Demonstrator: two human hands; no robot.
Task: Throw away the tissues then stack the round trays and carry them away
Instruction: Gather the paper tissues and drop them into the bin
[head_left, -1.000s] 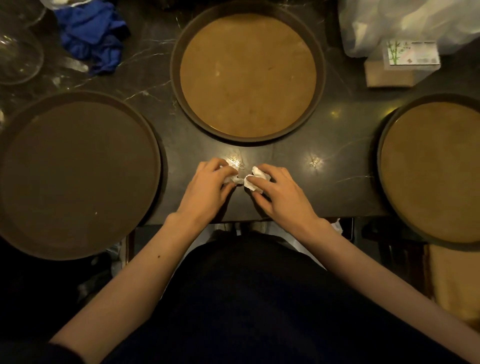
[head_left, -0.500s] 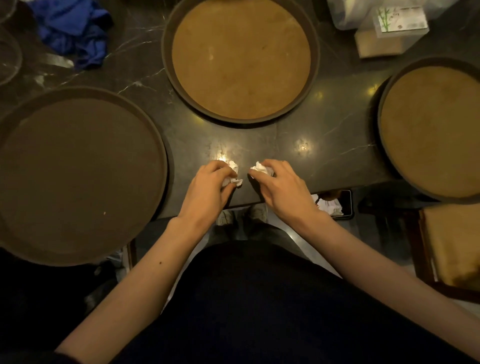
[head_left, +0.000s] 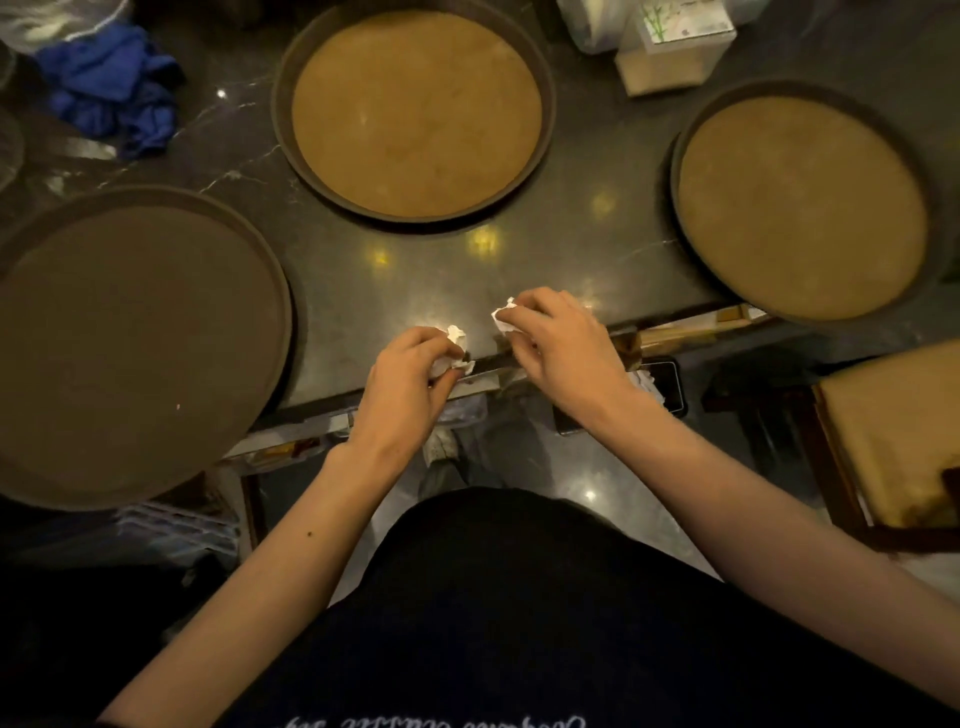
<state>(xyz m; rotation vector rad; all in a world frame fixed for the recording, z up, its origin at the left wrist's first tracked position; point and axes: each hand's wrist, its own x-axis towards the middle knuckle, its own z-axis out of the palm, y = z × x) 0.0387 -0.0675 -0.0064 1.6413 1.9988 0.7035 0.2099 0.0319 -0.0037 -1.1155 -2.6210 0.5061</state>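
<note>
Three round trays lie on the dark marble counter (head_left: 363, 291): a dark one (head_left: 130, 343) at the left that overhangs the front edge, one (head_left: 415, 111) at the back middle and one (head_left: 802, 205) at the right, both with tan liners. My left hand (head_left: 410, 384) is closed around a crumpled white tissue (head_left: 457, 335) at the counter's front edge. My right hand (head_left: 561, 345) pinches a second crumpled tissue (head_left: 503, 318) just to the right of it. The two hands are a short gap apart.
A blue cloth (head_left: 117, 93) lies at the back left by some glassware. A tissue box (head_left: 675, 47) and a white bag stand at the back right. Below the counter are a small dark bin (head_left: 660, 384) holding white paper and a wooden tray (head_left: 893, 441).
Both hands have drawn back toward the counter's front edge with the tissues and moved apart. The view has shifted, with more of the floor below the counter showing.
</note>
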